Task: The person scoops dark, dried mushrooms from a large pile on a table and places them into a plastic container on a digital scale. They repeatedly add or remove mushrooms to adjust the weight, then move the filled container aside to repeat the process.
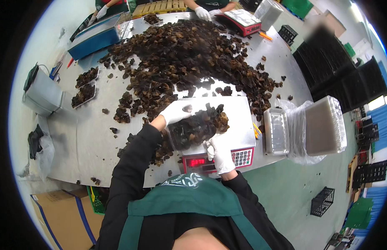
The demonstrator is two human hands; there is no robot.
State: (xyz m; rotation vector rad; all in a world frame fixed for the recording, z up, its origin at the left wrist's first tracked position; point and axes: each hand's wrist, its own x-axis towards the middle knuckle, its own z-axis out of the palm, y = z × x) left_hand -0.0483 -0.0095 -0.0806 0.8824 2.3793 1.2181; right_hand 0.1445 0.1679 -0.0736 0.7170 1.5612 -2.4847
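A clear plastic tray heaped with dark wood ear mushrooms [193,129] is over the steel plate of a red-framed digital scale [240,125], whose red display is lit. My left hand [176,113], in a white glove, grips the tray's far left side, thumb over the edge. My right hand [221,153], also gloved, is at the tray's near right corner, above the scale's front panel; its fingers are bent, and whether they hold the tray is unclear. A large pile of loose mushrooms [181,53] spreads behind the scale.
Stacked clear trays [324,125] in plastic wrap stand right of the scale, beside a yellow cutter [257,131]. Two filled trays [84,93] lie at the left. Across the steel table [96,134] are a second scale [243,20], a blue box [93,42] and two co-workers' gloved hands.
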